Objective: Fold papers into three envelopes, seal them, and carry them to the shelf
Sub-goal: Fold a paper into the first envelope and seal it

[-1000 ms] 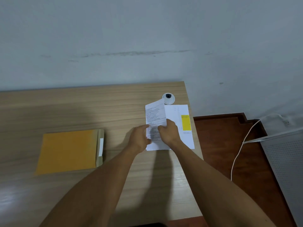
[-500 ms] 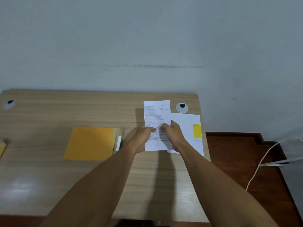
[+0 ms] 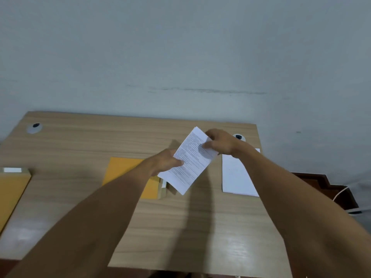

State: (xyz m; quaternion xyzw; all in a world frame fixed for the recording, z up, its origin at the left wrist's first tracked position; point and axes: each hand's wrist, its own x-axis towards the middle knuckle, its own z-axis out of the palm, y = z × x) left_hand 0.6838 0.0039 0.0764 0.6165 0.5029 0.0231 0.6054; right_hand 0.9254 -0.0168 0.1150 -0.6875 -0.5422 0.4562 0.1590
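A folded white printed paper [image 3: 190,163] is held tilted above the wooden table [image 3: 120,137]. My left hand [image 3: 165,161] pinches its lower left edge. My right hand [image 3: 220,144] grips its upper right end. Under my left forearm lies an orange-yellow envelope [image 3: 120,169] with its open flap at the right. A second orange envelope [image 3: 12,189] lies at the table's left edge, its white seal strip at the top. More white sheets [image 3: 236,177] lie flat at the right side of the table.
Two round cable grommets sit in the table top, one at the back left [image 3: 35,127] and one at the back right [image 3: 240,137]. A grey wall stands behind. A white cable [image 3: 341,192] runs over dark red flooring to the right.
The folded paper has been lifted off the stack and turned to a slant, moving left. My right hand moved to its upper end. The view shifted left, showing a second envelope.
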